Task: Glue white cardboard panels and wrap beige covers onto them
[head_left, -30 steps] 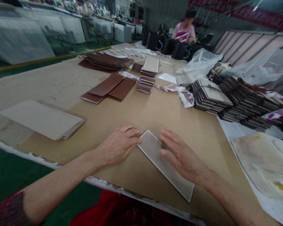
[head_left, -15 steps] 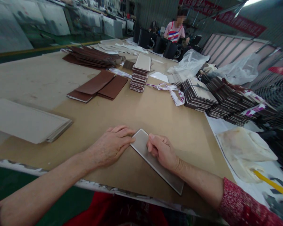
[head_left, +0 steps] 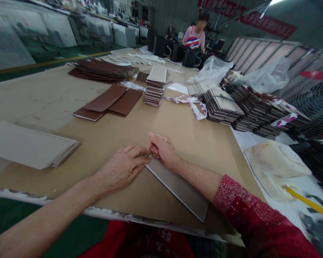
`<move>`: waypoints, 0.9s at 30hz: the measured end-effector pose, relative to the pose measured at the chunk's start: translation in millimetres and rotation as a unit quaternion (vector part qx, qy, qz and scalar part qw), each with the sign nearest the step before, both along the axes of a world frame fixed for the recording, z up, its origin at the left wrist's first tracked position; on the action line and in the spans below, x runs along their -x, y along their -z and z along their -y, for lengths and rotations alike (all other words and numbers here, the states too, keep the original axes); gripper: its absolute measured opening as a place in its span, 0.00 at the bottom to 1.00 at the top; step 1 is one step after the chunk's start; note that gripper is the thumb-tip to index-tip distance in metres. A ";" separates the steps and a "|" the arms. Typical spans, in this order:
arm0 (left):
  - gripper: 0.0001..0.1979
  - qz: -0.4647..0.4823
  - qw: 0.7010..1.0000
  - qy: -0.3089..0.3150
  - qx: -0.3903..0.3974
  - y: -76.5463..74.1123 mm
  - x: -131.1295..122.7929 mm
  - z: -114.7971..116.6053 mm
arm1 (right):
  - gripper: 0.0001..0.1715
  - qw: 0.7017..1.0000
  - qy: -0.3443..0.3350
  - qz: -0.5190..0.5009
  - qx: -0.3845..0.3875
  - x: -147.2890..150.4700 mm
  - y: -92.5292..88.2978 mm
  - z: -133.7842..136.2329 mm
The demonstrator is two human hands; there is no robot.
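A long, narrow grey panel with a pale border lies slanted on the brown-covered table. My left hand is closed at its far left corner, fingers together and thumb against the edge, pinning it down. My right hand forms a fist over the panel's far end, close to the left fingertips. Whatever the right fingers enclose is hidden. Between the two hands the far corner of the panel is mostly covered.
Grey sheets are stacked at left. Brown folded covers and a stack of panels stand farther back. Tied dark bundles, plastic bags and a cream container with a yellow handle occupy the right. A person works beyond.
My right hand has slid up and left along the panel to its far end, beside my left hand. The left hand stays at the corner. The view has shifted slightly.
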State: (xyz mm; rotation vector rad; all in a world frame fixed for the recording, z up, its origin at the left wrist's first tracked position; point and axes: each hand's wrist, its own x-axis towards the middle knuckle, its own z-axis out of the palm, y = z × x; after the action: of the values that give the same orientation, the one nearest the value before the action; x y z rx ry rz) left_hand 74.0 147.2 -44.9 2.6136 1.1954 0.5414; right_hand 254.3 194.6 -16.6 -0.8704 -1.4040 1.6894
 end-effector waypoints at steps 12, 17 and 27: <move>0.15 -0.014 1.000 0.015 0.003 1.9 0.9 -1.3 | 0.29 0.991 0.045 0.126 0.003 -130.4 -0.3 105.3; 0.15 -0.032 0.999 0.018 -0.016 2.6 0.7 -0.2 | 0.25 0.983 0.147 0.095 -0.057 -153.7 -32.3 110.9; 0.15 -0.024 0.999 0.033 -0.035 7.8 3.0 3.1 | 0.25 0.787 0.044 0.471 -0.396 -182.1 -46.7 138.8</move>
State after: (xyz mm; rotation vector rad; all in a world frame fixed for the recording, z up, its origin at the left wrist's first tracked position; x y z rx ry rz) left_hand 71.0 144.1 -52.8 2.7298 1.1180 0.5196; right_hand 436.4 55.8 30.1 -1.2653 -2.3943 0.3523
